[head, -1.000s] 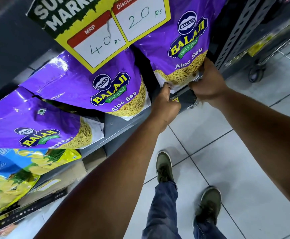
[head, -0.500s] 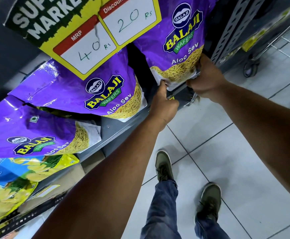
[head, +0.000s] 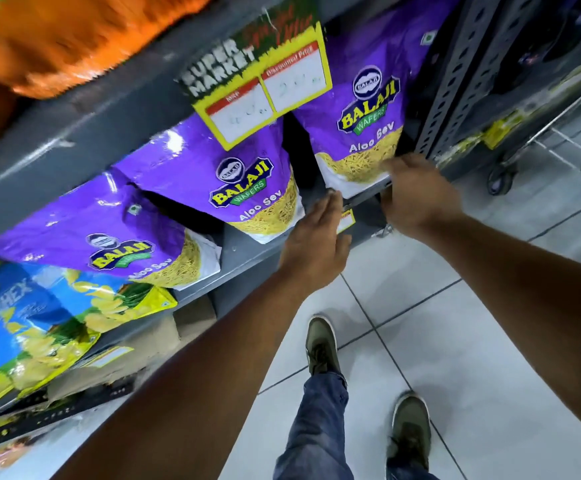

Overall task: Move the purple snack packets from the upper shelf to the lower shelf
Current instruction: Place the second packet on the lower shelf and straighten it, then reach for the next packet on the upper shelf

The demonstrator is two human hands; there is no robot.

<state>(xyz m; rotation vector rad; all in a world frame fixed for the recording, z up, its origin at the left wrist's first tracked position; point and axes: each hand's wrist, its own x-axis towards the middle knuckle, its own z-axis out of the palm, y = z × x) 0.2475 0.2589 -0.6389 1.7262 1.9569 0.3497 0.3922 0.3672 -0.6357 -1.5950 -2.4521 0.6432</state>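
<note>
Three purple Balaji snack packets stand along one grey shelf (head: 247, 252): a right packet (head: 361, 109), a middle packet (head: 233, 181) and a left packet (head: 102, 230). My left hand (head: 316, 244) hovers flat with fingers apart, just below and left of the right packet's bottom corner, holding nothing. My right hand (head: 417, 195) is blurred at that packet's lower right corner, fingers loose and spread against its edge. The right packet rests upright on the shelf lip.
A yellow price sign (head: 258, 84) hangs over the purple packets. Orange packets (head: 57, 39) fill the shelf above, blue-yellow chip packets (head: 40, 323) the shelf below. A perforated upright post (head: 455, 71) and a wire trolley (head: 559, 143) stand at right. My shoes are on white tiles.
Both hands gripped the bottom edge of the right purple packet before; now they have let go and drawn back slightly. The camera has tilted up, showing the orange packets.
</note>
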